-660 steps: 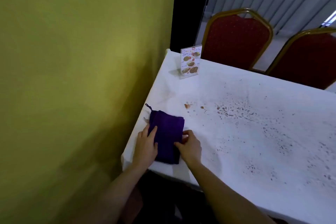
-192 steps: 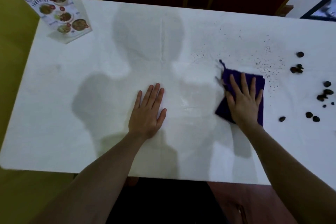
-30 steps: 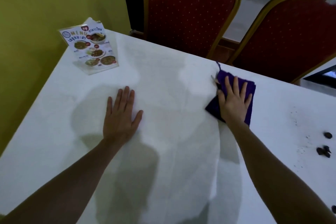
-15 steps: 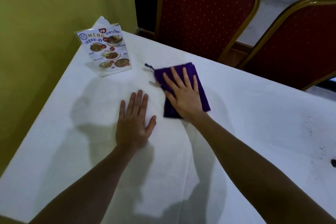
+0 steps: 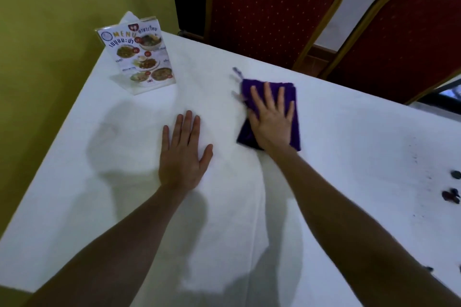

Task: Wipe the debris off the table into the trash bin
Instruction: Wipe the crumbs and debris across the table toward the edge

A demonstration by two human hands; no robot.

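A folded purple cloth lies on the white tablecloth in the far middle of the table. My right hand presses flat on the cloth with fingers spread. My left hand rests flat and open on the bare tablecloth, to the left of the cloth. Dark debris lumps and fine specks lie at the right edge of view. No trash bin is in view.
A standing menu card occupies the far left corner of the table, beside a yellow-green wall. Two red chairs with gold frames stand behind the far edge.
Over the last second my right hand slid the cloth left toward the menu card, then back to the right. My left hand has stayed flat on the table.
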